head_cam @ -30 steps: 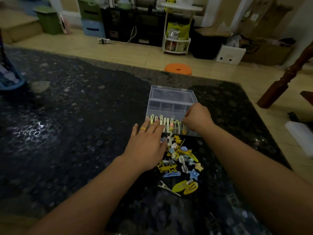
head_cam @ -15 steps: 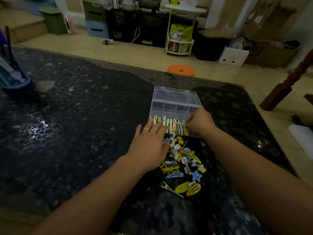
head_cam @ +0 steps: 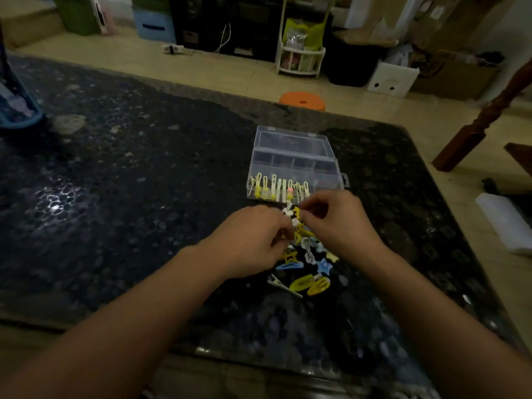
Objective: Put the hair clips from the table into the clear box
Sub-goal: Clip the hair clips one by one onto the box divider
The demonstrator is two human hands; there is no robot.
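While both hands [head_cam: 290, 226] curl, star-shaped plastic clips [head_cam: 324, 266] litter speckled stone.

Dim room: dark speckled table [head_cam: 144, 174], pale tiled floor [head_cam: 230, 73], orange stool [head_cam: 302, 100] behind.

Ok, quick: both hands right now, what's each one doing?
Left hand: fingers curled down into the pile of small coloured hair clips; cannot tell what it grips.
Right hand: fingers pinch a small yellow hair clip.
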